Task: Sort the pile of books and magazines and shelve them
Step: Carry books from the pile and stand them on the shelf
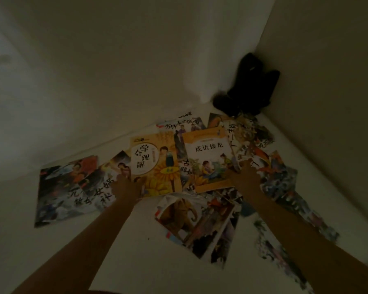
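Observation:
Several picture books lie scattered on a white surface (51,251) in dim light. A yellow sunflower-cover book (157,162) lies in the middle, and my left hand (126,187) rests on its lower left corner, fingers curled at the edge. To its right lies an orange book with children on the cover (208,158); my right hand (245,177) presses on its lower right corner. Whether either hand grips its book or only touches it is unclear. An elephant-cover book (185,217) lies nearer me. Dark illustrated books (60,192) spread out at the left.
A black soft object (249,85) sits in the far corner where two white walls meet. More colourful books (280,187) trail along the right wall towards me. The white wall runs behind the pile on the left.

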`<state>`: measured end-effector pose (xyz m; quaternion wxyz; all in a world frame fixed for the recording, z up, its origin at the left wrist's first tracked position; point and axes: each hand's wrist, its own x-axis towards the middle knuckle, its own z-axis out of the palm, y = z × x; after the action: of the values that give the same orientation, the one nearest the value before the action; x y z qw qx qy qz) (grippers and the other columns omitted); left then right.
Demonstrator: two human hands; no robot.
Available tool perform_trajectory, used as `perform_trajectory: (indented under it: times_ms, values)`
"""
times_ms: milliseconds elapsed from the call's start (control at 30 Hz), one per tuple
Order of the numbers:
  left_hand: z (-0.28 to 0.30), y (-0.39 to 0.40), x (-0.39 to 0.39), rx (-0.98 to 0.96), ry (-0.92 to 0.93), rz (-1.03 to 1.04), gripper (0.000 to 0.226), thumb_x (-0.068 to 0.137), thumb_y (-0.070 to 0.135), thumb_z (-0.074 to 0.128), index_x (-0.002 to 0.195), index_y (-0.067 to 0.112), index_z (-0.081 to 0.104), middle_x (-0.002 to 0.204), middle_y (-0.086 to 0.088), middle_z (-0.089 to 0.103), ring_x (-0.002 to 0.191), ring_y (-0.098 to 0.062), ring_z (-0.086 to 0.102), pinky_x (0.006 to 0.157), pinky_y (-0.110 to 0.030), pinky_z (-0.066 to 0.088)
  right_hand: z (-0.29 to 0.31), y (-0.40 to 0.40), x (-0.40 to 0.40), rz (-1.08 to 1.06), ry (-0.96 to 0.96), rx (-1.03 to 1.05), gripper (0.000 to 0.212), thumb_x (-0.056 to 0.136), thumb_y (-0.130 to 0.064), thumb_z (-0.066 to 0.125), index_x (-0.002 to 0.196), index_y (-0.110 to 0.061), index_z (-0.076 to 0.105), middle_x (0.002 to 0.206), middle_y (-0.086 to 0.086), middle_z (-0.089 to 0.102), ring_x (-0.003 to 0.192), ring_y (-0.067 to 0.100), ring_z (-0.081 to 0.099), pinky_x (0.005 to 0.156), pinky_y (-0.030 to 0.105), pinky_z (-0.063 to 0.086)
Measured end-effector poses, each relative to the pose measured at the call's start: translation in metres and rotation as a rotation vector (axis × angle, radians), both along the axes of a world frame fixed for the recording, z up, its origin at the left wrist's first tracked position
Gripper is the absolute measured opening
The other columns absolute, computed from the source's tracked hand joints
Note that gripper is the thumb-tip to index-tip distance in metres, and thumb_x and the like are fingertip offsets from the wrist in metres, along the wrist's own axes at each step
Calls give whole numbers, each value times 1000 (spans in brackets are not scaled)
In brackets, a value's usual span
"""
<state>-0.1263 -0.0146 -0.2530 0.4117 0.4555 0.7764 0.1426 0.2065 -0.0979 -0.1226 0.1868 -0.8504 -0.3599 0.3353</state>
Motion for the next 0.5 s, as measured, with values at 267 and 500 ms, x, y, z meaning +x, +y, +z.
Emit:
perform_trajectory:
  times_ms: [267, 500]
  values:
    - [114, -16, 51, -52, -356, 213, 31, 86, 5, 62, 58, 5, 48, 31, 1, 49, 23, -6, 44, 29, -17, 39, -18, 29, -11, -60, 189, -88, 75, 89, -32, 62, 145, 1, 25, 149, 17, 31, 133, 35, 36, 105, 41, 33]
    - [111, -8, 40, -54, -363, 132, 33, 87, -1, 59, 58, 7, 46, 30, 1, 47, 36, -18, 51, 67, -51, 53, 7, 31, -8, -133, 360, 87, 64, 94, -19, 54, 148, -12, 21, 150, 13, 32, 130, 34, 39, 93, 37, 38]
